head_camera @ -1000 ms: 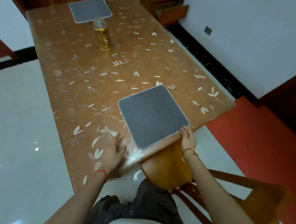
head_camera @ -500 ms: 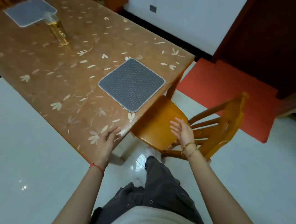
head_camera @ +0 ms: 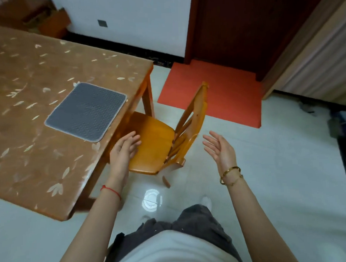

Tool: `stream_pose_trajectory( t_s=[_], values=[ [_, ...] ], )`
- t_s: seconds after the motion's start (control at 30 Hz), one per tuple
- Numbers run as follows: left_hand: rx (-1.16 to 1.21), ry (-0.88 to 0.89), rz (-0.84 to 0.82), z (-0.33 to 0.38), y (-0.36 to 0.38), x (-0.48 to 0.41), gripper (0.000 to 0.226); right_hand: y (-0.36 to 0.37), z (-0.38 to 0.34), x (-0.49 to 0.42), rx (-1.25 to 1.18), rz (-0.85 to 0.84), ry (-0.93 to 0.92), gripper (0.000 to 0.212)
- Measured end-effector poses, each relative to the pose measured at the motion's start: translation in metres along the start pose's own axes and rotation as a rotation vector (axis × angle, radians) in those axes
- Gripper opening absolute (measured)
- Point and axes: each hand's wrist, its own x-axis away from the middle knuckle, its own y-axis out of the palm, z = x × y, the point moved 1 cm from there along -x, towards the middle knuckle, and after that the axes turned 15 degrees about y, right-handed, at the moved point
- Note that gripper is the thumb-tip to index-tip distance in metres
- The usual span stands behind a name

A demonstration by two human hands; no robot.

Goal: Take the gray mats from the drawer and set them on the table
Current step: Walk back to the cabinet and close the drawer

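Note:
A gray mat [head_camera: 87, 112] with a pale border lies flat near the end edge of the brown leaf-patterned table [head_camera: 31, 155]. My left hand [head_camera: 122, 150] hovers off the table's edge, in front of the chair seat, fingers apart and holding nothing. Over the floor to the right of the chair, my right hand [head_camera: 220, 149] is raised palm-up, open and empty. An open wooden drawer [head_camera: 46, 21] shows blurred at the top left, behind the table.
A wooden chair [head_camera: 159, 143] stands at the table's end, between my hands. A red floor mat [head_camera: 212, 94] lies before a dark doorway. White tiled floor spreads to the right. Dark objects sit at the far right edge.
The view has swung right, away from the table. Both hands left the mat and table edge and now hang in the air. The far mat and gold lantern dropped out of view.

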Motion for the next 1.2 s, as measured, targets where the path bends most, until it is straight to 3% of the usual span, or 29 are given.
stream_pose_trajectory(
  t_s=[0.3, 0.43, 0.53, 0.9, 1.2],
  values=[
    [0.155, -0.004, -0.050, 0.018, 0.204, 0.010, 0.030, -0.164, -0.086, -0.033, -0.023, 0.102, -0.030, 0.040],
    [0.188, -0.018, -0.085, 0.020, 0.267, 0.010, 0.023, -0.208, -0.118, -0.053, 0.012, 0.118, -0.043, 0.039],
    [0.145, -0.034, -0.106, 0.014, 0.307, 0.001, 0.033, -0.230, -0.139, -0.073, 0.019, 0.122, -0.041, 0.039],
    [0.190, -0.026, -0.233, -0.016, 0.405, -0.109, 0.036, -0.245, -0.221, -0.184, 0.071, 0.084, -0.048, 0.039],
    [0.286, -0.028, -0.114, 0.020, 0.496, -0.261, 0.029, -0.184, -0.355, -0.328, 0.194, 0.000, -0.111, 0.038]
  ],
)
